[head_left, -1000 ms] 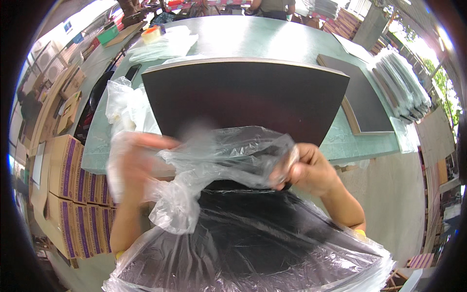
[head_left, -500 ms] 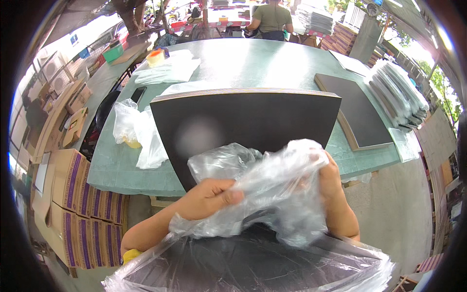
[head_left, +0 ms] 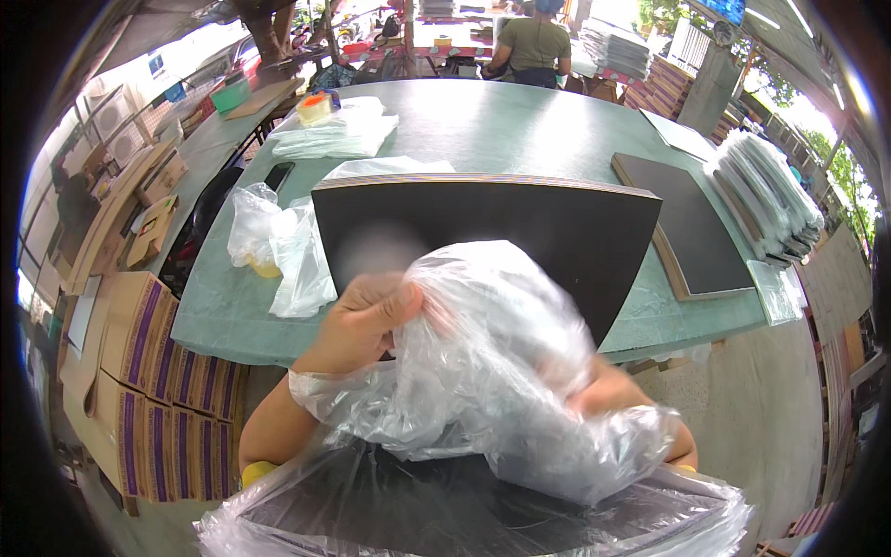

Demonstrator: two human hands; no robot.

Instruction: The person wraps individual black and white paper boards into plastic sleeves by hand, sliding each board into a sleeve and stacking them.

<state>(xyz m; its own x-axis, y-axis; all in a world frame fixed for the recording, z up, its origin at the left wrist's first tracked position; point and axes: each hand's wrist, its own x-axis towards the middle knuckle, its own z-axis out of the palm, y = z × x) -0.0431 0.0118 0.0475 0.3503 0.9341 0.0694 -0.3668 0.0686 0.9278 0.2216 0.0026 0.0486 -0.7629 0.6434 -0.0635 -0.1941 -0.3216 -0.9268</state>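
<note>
Since a moment ago, both hands have drawn the plastic bag (head_left: pixel 501 371) lower and bunched it tighter above the wrapped stack. Cardboard boxes (head_left: pixel 139 390) stand at far left, below the green table (head_left: pixel 520 121). Small bags (head_left: pixel 278 251) lie on its near left edge. Left hand (head_left: pixel 367 320): fingers curled shut on the bag. Dark board (head_left: pixel 520 223): upright behind the bag. Right hand (head_left: pixel 603 395): covered by plastic, grip cannot be told. Flat panel (head_left: pixel 691 223) and sheet pile (head_left: pixel 766 200) at right.
</note>
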